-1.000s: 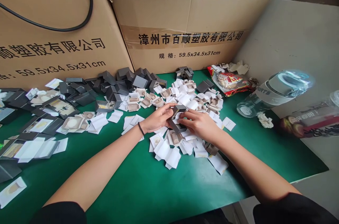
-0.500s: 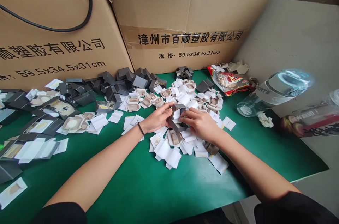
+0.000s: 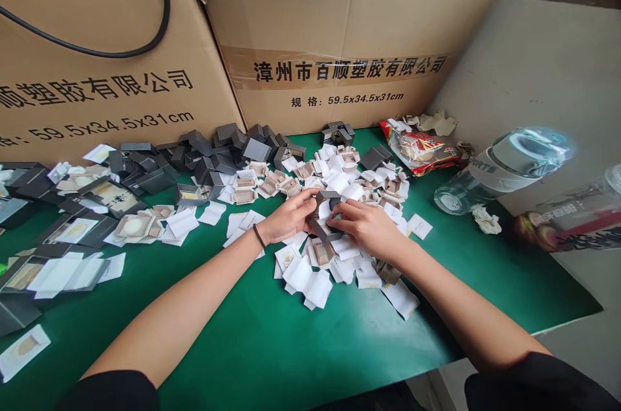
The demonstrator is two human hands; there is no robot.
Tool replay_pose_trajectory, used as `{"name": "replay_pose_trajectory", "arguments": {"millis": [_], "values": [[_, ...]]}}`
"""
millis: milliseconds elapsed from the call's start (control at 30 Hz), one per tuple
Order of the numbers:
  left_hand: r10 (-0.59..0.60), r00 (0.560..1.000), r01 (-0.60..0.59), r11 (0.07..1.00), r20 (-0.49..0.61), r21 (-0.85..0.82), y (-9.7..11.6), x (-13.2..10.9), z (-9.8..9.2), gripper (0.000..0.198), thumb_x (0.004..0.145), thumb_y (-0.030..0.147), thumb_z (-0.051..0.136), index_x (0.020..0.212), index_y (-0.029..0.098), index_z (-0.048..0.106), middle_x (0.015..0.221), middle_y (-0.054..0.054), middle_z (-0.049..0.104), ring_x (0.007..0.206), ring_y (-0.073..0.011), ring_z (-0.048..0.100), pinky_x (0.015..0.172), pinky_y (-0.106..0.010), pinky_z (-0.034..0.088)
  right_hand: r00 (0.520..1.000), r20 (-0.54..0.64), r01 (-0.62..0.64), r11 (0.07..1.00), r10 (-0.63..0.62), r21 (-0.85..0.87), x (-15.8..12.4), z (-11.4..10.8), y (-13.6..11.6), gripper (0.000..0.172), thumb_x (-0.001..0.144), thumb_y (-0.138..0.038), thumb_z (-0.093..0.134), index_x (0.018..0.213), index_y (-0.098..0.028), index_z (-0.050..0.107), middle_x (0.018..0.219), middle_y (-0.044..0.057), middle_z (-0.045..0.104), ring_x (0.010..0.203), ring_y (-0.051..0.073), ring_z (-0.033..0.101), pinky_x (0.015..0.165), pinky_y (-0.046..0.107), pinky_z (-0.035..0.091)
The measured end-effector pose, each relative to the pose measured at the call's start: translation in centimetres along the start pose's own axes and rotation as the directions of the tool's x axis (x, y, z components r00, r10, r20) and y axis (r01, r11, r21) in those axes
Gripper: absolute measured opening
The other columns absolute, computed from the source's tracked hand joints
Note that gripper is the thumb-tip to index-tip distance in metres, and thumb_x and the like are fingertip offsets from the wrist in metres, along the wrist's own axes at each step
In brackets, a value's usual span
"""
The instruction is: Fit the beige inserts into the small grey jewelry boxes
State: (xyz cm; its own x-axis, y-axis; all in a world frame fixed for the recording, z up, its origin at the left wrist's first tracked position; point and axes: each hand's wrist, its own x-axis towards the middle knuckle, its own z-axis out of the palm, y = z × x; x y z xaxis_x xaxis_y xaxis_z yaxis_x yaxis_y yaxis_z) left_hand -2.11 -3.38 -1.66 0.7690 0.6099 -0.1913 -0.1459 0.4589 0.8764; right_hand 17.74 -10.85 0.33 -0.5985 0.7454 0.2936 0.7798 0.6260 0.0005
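Observation:
A small dark grey box (image 3: 325, 231) is held up over a heap of white paper pieces, its opening showing something white inside. My left hand (image 3: 292, 215) grips it from the left, the thumb along its upper edge. At the box's right side is my right hand (image 3: 371, 227), fingers bent against the edge and reaching into the opening; their tips are partly hidden. Beneath and around both hands lie folded white papers (image 3: 310, 281) and beige-grey card inserts (image 3: 320, 254). Behind the held box, more inserts (image 3: 269, 184) are scattered.
Dark grey boxes (image 3: 223, 155) pile up at the back and left of the green table (image 3: 252, 346). Large cardboard cartons (image 3: 339, 29) stand behind. To the right are a red snack bag (image 3: 422, 152), a clear bottle (image 3: 490, 171), crumpled tissue (image 3: 486, 220) and another bottle (image 3: 577, 210).
Both hands stay at almost the same place on the box. The right hand's fingers have shifted very slightly at its opening; nothing else has visibly moved.

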Motion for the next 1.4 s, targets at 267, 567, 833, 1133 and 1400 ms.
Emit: {"name": "replay_pose_trajectory", "arguments": {"millis": [267,567,833,1133,1400], "values": [[-0.009,1.0,0.009,1.0,0.022,0.003,-0.1,0.0,-0.1,0.037,0.083,0.037,0.057,0.117,0.023,0.048,0.099,-0.005,0.051,0.079,-0.015,0.058,0.066,-0.035,0.053,0.998,0.016,-0.067,0.994,0.066,0.083,0.0,0.3,0.1,0.033,0.075,-0.004,0.057,0.097,-0.026,0.068,0.093,0.003,0.062,0.084,0.014,0.053,0.057,0.021,0.038],[0.007,1.0,-0.007,1.0,0.023,0.001,0.0,0.0,0.0,0.036,0.083,0.036,0.057,0.115,0.022,0.048,0.096,-0.004,0.052,0.078,-0.0145,0.058,0.065,-0.033,0.053,0.994,-0.019,-0.101,0.988,0.104,0.113,0.1,0.5,-0.1,0.036,0.073,-0.002,0.055,0.095,-0.026,0.069,0.087,0.002,0.064,0.077,0.013,0.056,0.056,0.021,0.037],[0.012,1.0,-0.013,1.0,0.024,0.011,0.0,0.0,-0.1,0.037,0.082,0.038,0.058,0.115,0.022,0.048,0.09,-0.003,0.05,0.073,-0.0128,0.055,0.062,-0.032,0.053,0.996,-0.035,-0.073,0.991,0.077,0.114,0.2,0.4,-0.1,0.038,0.07,0.0,0.051,0.093,-0.025,0.068,0.087,0.002,0.065,0.075,0.013,0.057,0.054,0.021,0.034],[0.02,1.0,-0.02,1.0,0.004,-0.018,-0.1,0.0,0.0,0.035,0.083,0.035,0.056,0.114,0.022,0.048,0.091,-0.003,0.049,0.075,-0.0131,0.056,0.063,-0.032,0.053,0.97,-0.187,-0.14,0.986,0.155,0.088,0.1,1.0,-0.6,0.025,0.089,-0.022,0.044,0.104,-0.019,0.064,0.075,0.003,0.062,0.064,0.011,0.054,0.057,0.022,0.036],[-0.009,1.0,0.009,1.0,0.001,0.013,0.1,-0.1,0.2,0.037,0.084,0.037,0.055,0.116,0.021,0.047,0.088,-0.003,0.052,0.075,-0.0149,0.057,0.066,-0.035,0.053,0.961,-0.105,-0.248,0.966,0.255,0.078,0.3,1.2,-0.7,0.03,0.092,-0.028,0.04,0.112,-0.021,0.062,0.075,0.003,0.064,0.064,0.012,0.057,0.054,0.022,0.033]]}}
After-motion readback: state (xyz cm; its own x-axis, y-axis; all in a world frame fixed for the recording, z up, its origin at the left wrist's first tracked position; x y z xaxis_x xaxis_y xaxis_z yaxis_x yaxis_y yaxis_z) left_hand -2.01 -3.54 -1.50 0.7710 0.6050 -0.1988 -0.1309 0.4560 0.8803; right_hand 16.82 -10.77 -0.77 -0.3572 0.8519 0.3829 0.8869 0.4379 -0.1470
